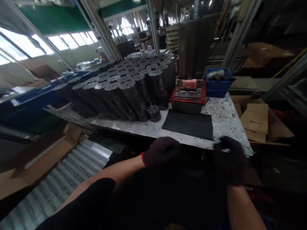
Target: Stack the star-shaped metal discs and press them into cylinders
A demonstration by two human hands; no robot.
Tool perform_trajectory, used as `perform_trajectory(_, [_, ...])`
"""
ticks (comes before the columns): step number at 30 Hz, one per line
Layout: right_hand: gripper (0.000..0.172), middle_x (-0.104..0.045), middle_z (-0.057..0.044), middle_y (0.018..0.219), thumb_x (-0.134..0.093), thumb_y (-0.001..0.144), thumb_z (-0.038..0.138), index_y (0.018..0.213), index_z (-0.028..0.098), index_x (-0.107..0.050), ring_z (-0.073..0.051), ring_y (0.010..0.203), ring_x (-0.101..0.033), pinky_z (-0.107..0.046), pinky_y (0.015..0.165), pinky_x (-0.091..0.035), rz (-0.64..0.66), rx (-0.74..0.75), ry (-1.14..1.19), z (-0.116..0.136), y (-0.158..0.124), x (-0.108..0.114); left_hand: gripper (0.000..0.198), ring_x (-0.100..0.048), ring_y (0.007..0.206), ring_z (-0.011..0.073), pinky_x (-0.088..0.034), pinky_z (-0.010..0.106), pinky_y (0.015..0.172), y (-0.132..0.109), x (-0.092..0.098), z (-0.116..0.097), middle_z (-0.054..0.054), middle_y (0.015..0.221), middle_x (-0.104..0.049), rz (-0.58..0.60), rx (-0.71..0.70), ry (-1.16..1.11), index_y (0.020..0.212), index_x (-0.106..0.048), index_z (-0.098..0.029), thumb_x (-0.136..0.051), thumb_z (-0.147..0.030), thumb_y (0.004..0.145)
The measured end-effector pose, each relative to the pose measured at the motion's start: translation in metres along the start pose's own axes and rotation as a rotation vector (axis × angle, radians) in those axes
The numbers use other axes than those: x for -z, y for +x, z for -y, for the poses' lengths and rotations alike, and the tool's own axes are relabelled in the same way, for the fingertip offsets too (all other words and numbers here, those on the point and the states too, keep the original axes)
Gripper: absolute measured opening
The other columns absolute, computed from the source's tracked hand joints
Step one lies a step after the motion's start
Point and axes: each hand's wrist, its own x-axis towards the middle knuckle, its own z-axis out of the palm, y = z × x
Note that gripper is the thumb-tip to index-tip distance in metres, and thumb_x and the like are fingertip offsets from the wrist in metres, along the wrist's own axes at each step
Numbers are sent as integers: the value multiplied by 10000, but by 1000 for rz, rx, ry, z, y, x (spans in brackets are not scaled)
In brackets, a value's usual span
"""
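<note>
My left hand (161, 151), in a dark purple glove with a red cuff, hovers at the front edge of the worktable. Its fingers reach loosely to the right, with no object visible in them. My right hand (230, 159), gloved alike and slightly blurred, is by the table's front right edge. Thumb and fingers curve apart there, leaving a gap with nothing in it. Between and beyond the hands lies a dark flat mat (189, 124). Behind the mat stands a red-topped fixture (188, 94) with metal bars and a pink roll. A short slotted metal cylinder (153, 113) stands left of the mat.
Many tall stacks of slotted metal cores (129, 95) crowd the left of the white worktable (230, 118). A blue bin (218, 84) holds a pale item at the back right. Cardboard (255, 123) is at the right; a long box of metal pieces (64, 174) lies lower left.
</note>
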Motion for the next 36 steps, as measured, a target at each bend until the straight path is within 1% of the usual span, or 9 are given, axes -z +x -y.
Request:
perform_trajectory(4, [637, -811, -109, 1322, -825, 909, 499, 1485, 274, -671, -312, 1081, -794, -522, 984, -667, 530, 47, 156, 114, 59, -115, 314, -779, 1176, 308, -624, 458, 1037, -3, 82, 42, 137, 1283, -824, -186, 119, 365, 1323, -780, -187, -678, -297, 1046])
perform_trajectory(7, [866, -708, -120, 1581, -900, 854, 421, 1633, 258, -558, -336, 1380, -718, -491, 1157, -605, 668, 103, 96, 166, 92, -192, 457, -667, 1396, 371, -553, 526, 1169, 26, 122, 57, 166, 1515, -729, -3, 102, 610, 1486, -709, -180, -670, -223, 1033])
perform_trajectory(12, [504, -772, -226, 1434, -804, 936, 325, 1390, 111, -760, -388, 1294, -746, -491, 1154, -578, 675, 189, -139, 191, 111, -243, 516, -639, 1389, 413, -525, 577, 1130, 82, 145, 56, 218, 1519, -703, 317, 13, 868, 1551, -660, -138, -466, -82, 1076])
perform_trajectory(15, [485, -765, -228, 1454, -789, 963, 376, 1381, 132, -779, -387, 1321, -731, -485, 1183, -556, 674, 203, -188, 192, 104, -245, 537, -676, 1336, 424, -549, 565, 1056, 100, 149, 56, 233, 1521, -695, 450, 26, 915, 1564, -653, -144, -434, -73, 1079])
perform_trajectory(20, [720, -659, -161, 1643, -830, 938, 445, 1591, 215, -633, -329, 1462, -676, -452, 1280, -509, 626, 136, -48, 179, 90, -234, 393, -770, 1224, 425, -604, 511, 989, 128, 160, 62, 250, 1404, -763, 644, 97, 858, 1416, -727, -122, -588, -196, 1056])
perform_trajectory(23, [721, -752, -118, 1524, -872, 894, 456, 1547, 245, -653, -312, 1322, -761, -456, 1153, -610, 632, 78, 47, 159, 94, -207, 440, -788, 1215, 405, -624, 453, 981, 141, 163, 69, 221, 1391, -784, 708, 64, 796, 1400, -734, -151, -721, -329, 998])
perform_trajectory(29, [468, -779, -166, 1443, -719, 1013, 472, 1396, 207, -767, -355, 1359, -716, -559, 1217, -544, 159, 357, -256, 114, 161, -127, 398, -807, 1125, 427, -634, 451, 906, 144, 164, 79, 227, 1240, -820, 640, 26, 726, 1206, -799, -143, -771, -401, 904])
perform_trajectory(32, [503, -733, -191, 1522, -709, 1026, 493, 1421, 186, -764, -393, 1404, -665, -603, 1213, -512, 244, 496, -455, 101, 207, -113, 511, -795, 1130, 406, -633, 450, 904, 144, 150, 65, 193, 1271, -811, 516, -2, 593, 1292, -785, -187, -825, -435, 847])
perform_trajectory(36, [500, -697, -170, 1586, -645, 1063, 477, 1458, 189, -752, -407, 1441, -613, -614, 1214, -491, 435, 622, -558, 91, 242, -116, 477, -765, 1139, 369, -636, 461, 959, 149, 99, 41, 159, 1237, -806, 496, -63, 448, 1267, -797, -178, -870, -376, 839])
